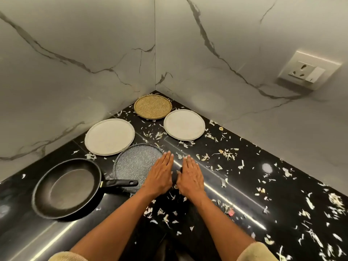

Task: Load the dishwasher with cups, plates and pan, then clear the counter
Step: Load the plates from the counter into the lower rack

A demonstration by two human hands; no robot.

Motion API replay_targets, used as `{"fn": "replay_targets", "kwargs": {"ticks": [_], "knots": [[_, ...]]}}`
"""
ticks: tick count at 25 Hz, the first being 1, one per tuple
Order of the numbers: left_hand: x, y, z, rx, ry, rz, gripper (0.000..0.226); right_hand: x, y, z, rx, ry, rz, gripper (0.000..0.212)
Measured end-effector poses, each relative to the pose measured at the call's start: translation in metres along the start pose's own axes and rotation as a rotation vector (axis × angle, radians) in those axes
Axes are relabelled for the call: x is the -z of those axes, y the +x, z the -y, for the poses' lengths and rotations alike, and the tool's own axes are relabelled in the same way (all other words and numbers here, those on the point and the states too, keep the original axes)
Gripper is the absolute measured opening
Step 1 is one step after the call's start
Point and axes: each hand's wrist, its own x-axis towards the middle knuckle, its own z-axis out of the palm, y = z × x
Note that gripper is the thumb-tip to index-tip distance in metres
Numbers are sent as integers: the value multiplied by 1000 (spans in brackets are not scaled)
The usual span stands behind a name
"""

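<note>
A black frying pan (67, 189) sits at the left of the black counter (244, 181), its handle (120, 183) pointing right over a grey speckled plate (135, 162). Behind it lies a white plate (109, 136), and another white plate (184, 124) lies to the right. A golden speckled plate (153, 106) lies in the corner. My left hand (160, 176) lies flat with straight fingers on the right edge of the grey plate. My right hand (191, 176) lies flat on the counter beside it. Neither hand holds anything.
Pale vegetable peel scraps (226, 154) are scattered over the counter, thickest at the right. Marble walls meet in the corner behind the plates. A wall socket (308, 71) sits on the right wall. Cream sleeves show at the bottom edge.
</note>
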Motion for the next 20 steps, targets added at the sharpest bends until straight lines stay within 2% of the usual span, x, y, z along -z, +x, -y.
{"fn": "replay_targets", "kwargs": {"ticks": [10, 15, 20], "knots": [[-6, 140, 14, 38, 58, 52, 70, 25, 131, -57, -104, 59, 33, 69], [-20, 167, 25, 63, 61, 101, 66, 31, 171, -70, -165, 162, -6, 67], [-28, 169, 23, 103, 4, 80, 62, 27, 190, -79, -259, 289, -86, 61]]}}
